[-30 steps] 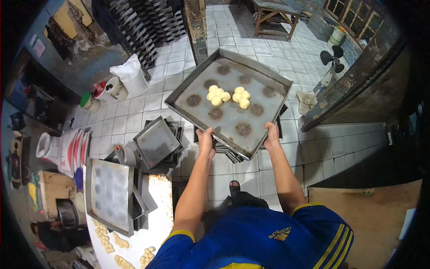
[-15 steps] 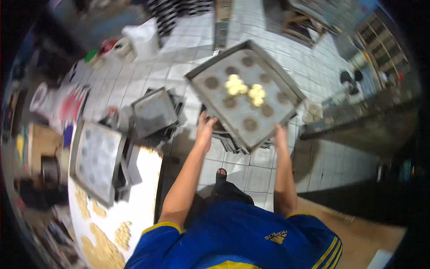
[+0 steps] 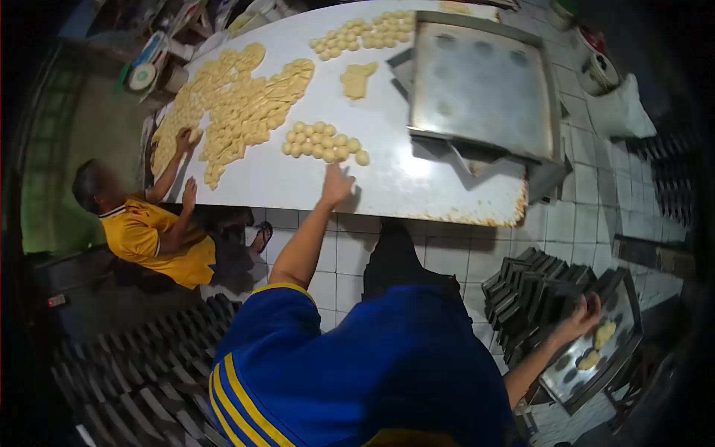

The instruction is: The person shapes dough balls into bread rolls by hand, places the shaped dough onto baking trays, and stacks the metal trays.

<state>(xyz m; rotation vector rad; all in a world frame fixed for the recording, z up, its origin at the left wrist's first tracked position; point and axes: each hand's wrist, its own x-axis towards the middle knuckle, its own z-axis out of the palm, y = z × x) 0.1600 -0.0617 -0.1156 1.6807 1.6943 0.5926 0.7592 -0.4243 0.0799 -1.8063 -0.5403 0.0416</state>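
Observation:
My left hand (image 3: 339,184) reaches over the white table to the near edge of a cluster of round dough balls (image 3: 316,141), fingers outstretched and holding nothing I can see. Out to the right, my right hand (image 3: 581,320) has its fingers apart above a metal baking tray (image 3: 564,378). Two small pieces of shaped dough (image 3: 605,334) lie on that tray, which rests beside a stack of dark trays (image 3: 530,290). Whether the right hand touches the tray's surface is hard to tell.
A stack of metal trays (image 3: 484,93) stands on the white table (image 3: 387,190). Many cut dough pieces (image 3: 257,104) cover its left part, where a co-worker in a yellow shirt (image 3: 160,238) handles dough. Dark racked trays (image 3: 149,380) fill the lower left.
My view has turned towards the table. Both hands have let go of the tray with two dough pieces, now set down at my right. My left hand has moved to the dough balls.

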